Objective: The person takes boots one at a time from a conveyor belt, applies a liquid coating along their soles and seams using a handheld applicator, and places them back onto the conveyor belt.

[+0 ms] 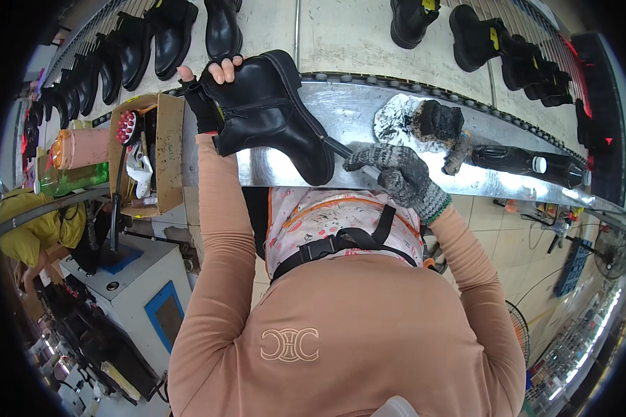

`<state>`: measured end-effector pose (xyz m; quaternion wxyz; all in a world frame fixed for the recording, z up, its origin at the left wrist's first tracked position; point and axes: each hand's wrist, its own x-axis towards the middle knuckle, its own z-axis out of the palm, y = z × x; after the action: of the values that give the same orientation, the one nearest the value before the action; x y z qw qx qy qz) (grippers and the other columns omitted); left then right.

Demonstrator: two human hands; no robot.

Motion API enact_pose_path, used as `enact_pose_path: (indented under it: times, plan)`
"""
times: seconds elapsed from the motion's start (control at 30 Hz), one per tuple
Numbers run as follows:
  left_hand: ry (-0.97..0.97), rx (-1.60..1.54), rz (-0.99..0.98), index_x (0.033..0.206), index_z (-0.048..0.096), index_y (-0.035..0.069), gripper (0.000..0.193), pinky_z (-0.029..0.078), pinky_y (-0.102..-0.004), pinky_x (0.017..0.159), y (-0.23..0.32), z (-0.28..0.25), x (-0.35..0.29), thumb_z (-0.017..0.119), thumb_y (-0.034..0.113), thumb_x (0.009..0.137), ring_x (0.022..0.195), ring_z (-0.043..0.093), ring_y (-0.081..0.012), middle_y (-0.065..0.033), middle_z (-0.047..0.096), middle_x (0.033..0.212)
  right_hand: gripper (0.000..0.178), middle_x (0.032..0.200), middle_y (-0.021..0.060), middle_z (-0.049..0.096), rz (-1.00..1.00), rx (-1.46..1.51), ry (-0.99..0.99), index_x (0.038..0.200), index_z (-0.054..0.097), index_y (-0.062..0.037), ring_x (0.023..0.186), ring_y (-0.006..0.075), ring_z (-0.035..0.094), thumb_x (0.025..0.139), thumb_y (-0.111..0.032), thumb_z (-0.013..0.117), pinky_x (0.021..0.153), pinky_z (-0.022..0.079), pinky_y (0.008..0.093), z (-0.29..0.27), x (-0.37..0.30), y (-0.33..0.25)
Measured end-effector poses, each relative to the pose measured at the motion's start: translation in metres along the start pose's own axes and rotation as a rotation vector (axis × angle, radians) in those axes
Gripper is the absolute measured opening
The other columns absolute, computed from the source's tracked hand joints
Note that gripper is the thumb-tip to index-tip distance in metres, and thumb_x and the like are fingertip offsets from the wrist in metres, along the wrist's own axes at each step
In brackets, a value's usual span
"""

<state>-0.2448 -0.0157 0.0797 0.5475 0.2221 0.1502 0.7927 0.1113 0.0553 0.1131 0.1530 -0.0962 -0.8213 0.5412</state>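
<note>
A black leather ankle boot [263,104] is held up on its side above the metal-topped bench edge, sole facing right and toe toward me. My left hand [222,72], in a dark fingerless glove, grips it by the shaft opening, with bare fingertips curled over the leather. My right hand [400,179] wears a grey knit glove and is closed around a slim stick-like tool [341,149]. The tool's dark end touches the boot near the sole edge by the toe. Whether that end is a brush cannot be made out.
Black boots [170,38] line the conveyor [348,42] left and right. On the metal ledge [257,167] lie a blackened cloth [396,121], a dark sponge-like block [439,121] and dark bottles [504,158]. At left, a cardboard box [167,153] holds a red-bristled brush [126,128].
</note>
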Motion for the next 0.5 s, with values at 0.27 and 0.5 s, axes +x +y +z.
enact_pose_path:
  times: [0.27, 0.5]
  plan:
    - [0.045, 0.073, 0.027, 0.066, 0.059, 0.003, 0.077, 0.029, -0.0348, 0.102, 0.007, -0.031, 0.004, 0.027, 0.069, 0.091, 0.097, 0.045, -0.0263, -0.0097, 0.052, 0.075, 0.037, 0.104, 0.0156, 0.066, 0.05, -0.01, 0.047, 0.107, 0.066, -0.0046, 0.097, 0.032, 0.063, 0.083, -0.026, 0.048, 0.087, 0.048, 0.0367, 0.004, -0.02, -0.003]
    - [0.178, 0.221, 0.037, 0.069, 0.062, 0.0, 0.082, 0.035, -0.0358, 0.097, 0.008, -0.044, 0.018, 0.024, 0.07, 0.09, 0.088, 0.053, -0.0289, -0.0125, 0.058, 0.073, 0.032, 0.103, 0.0119, 0.068, 0.256, 0.081, 0.089, 0.107, 0.065, -0.0015, 0.096, 0.0245, 0.064, 0.087, -0.026, 0.056, 0.088, 0.049, 0.0314, 0.007, -0.038, 0.006]
